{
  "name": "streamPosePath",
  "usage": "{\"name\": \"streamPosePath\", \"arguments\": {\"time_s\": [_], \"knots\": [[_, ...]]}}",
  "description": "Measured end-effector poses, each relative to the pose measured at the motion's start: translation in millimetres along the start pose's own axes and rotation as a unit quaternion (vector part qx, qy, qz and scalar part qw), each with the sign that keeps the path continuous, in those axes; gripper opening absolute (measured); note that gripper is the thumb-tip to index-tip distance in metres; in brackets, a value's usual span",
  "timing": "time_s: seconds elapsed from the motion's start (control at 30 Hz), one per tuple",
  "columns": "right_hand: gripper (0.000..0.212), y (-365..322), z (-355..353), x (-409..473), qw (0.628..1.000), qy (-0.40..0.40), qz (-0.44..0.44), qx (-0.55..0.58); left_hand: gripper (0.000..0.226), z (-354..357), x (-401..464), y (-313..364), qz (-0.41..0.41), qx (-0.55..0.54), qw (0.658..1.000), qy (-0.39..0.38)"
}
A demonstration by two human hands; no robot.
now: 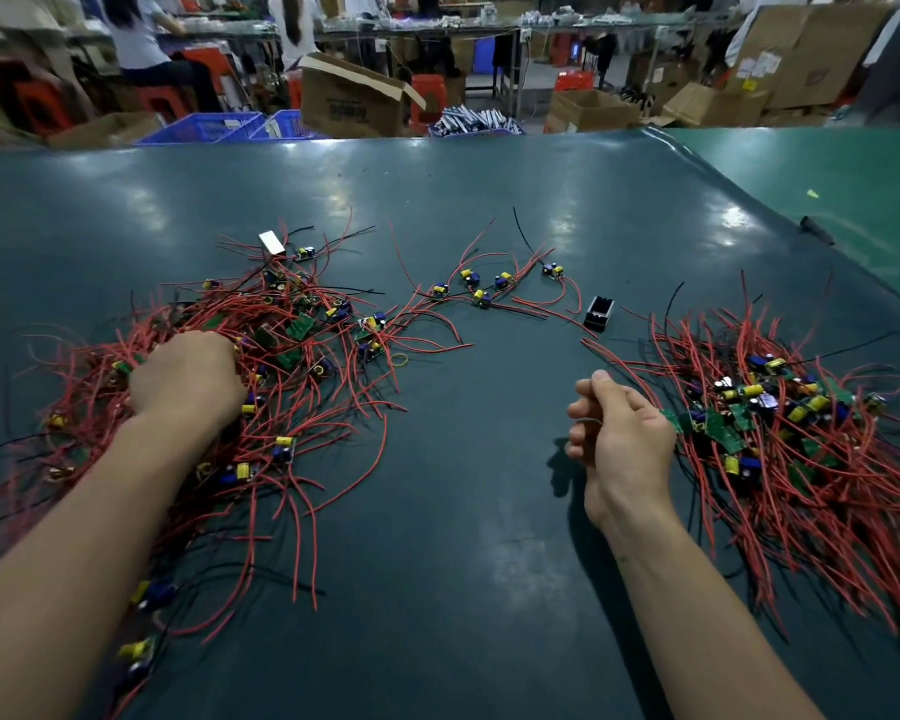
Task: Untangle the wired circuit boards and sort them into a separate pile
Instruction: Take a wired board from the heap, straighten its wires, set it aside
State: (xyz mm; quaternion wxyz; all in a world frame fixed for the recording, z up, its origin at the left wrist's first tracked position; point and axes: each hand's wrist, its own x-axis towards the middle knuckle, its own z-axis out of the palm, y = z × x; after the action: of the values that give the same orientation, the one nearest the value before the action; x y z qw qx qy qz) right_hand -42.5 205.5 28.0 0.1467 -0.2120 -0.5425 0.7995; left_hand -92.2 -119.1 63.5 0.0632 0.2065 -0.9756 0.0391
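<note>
Forearms of mine come in from the near edge over the dark green table [463, 589]. My right hand [622, 439] hovers just beside the sorted pile [780, 423] on the right; its fingers are curled in, and something thin and pale seems to lie between them, but I cannot tell if they really pinch it. My left hand [188, 379] rests palm down on the tangled pile [240, 381] on the left, with the fingertips pushed in among the red wires, so I cannot see whether they grip a board. Both piles are small green circuit boards with yellow and blue parts and long red wires, some black. Between the piles, a little farther, a small yellow rubber band [400, 360] lies on the table. Behind it a few loose boards [481, 291] lie in a row, well apart from both piles, and a small black box [599, 314] stands near them. A white flat piece [272, 242] sits at the far end of the tangled pile. Beyond the table edge I see blue crates [214, 128], cardboard boxes [354, 101] and seated people.
</note>
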Motion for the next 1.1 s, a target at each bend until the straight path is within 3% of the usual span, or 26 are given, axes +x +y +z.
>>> {"name": "streamPosePath", "arguments": {"time_s": [0.17, 0.37, 0.5, 0.7, 0.87, 0.97, 1.1], "knots": [[0.026, 0, -1, 0, 1.0, -0.006, -0.006, -0.004, 0.03, 9, 3, -3, -0.055, 0.006, 0.998, 0.023], [0.026, 0, 1, -1, 1.0, -0.009, -0.009, -0.017, 0.017, -5, 1, -6, -0.059, -0.003, 0.997, 0.047], [0.026, 1, 2, -1, 1.0, -0.014, -0.009, -0.023, 0.023, -18, -12, 2, -0.034, -0.096, 0.981, 0.167], [0.026, 1, 0, -1, 0.999, -0.023, -0.008, -0.025, 0.026, -47, -52, 45, 0.023, -0.255, 0.909, 0.329], [0.024, 1, 3, -6, 0.993, -0.114, 0.017, -0.031, 0.016, -49, -89, 86, 0.148, -0.337, 0.846, 0.386], [0.025, 5, 8, -13, 0.975, -0.208, 0.039, -0.071, 0.016, -35, -110, 116, 0.187, -0.488, 0.78, 0.344], [0.028, 7, 12, -18, 0.965, -0.254, 0.038, -0.055, 0.029, -4, -129, 144, 0.147, -0.711, 0.67, 0.153]]}}
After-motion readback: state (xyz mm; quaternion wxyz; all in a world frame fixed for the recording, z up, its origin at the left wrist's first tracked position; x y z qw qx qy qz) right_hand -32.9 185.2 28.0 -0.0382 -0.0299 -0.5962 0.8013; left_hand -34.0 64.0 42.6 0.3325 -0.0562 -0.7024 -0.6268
